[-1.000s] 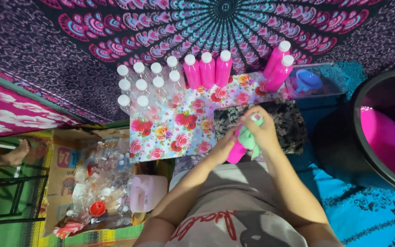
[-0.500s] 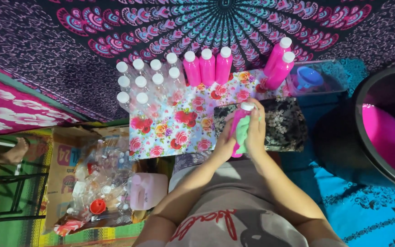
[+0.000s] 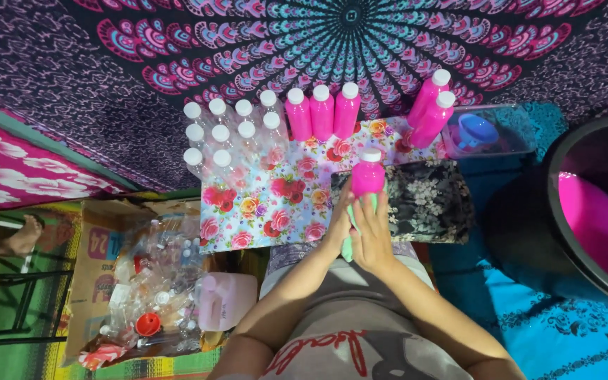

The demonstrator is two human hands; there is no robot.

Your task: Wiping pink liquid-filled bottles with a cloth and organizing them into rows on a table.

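Wiping step, I'd say: both hands, left hand (image 3: 337,224) and right hand (image 3: 373,236), grip pinching a green cloth (image 3: 348,245) round the pink bottle (image 3: 368,177), which next wants standing beside the filled bottles (image 3: 321,111).

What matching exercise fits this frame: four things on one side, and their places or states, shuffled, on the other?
Things:
1. pink bottle
2. clear bottles
3. black tub
4. blue funnel

Places or states:
A. in the clear tray
B. held in both hands, with a green cloth
C. holds pink liquid
D. empty, capped, grouped at the mat's far left

Pairs: 1-B, 2-D, 3-C, 4-A
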